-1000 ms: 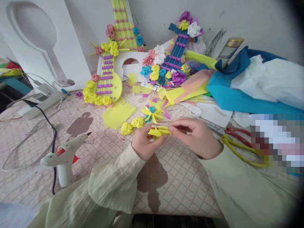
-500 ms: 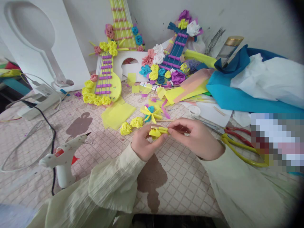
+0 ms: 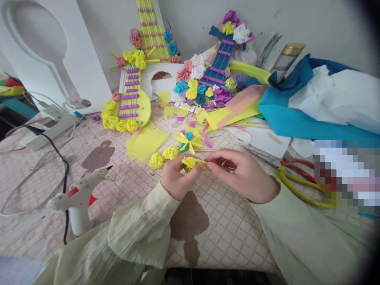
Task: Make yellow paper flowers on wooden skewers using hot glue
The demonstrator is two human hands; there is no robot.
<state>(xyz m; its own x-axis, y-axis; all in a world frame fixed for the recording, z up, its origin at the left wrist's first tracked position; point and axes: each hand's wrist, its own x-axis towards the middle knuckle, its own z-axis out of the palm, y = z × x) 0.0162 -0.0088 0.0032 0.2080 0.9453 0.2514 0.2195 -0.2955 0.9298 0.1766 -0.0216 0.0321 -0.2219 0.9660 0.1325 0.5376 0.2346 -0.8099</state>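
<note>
The left hand (image 3: 178, 178) clamps the yellow paper (image 3: 191, 162) between thumb and fingers, while the right hand (image 3: 246, 176) pinches its right end. That paper is just on the near side of the star (image 3: 190, 143). To the star's left lie two roses (image 3: 156, 161) and, behind them, yellow sheets (image 3: 147, 143). The glue gun (image 3: 79, 215) stands well left of the star and nearer the person; scissors (image 3: 274, 160) lie to the star's right.

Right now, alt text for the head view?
Left hand and right hand pinch folded yellow paper over a patterned tabletop. Two yellow paper flowers lie beyond; a white glue gun is at left, flower-trimmed model instruments behind.
</note>
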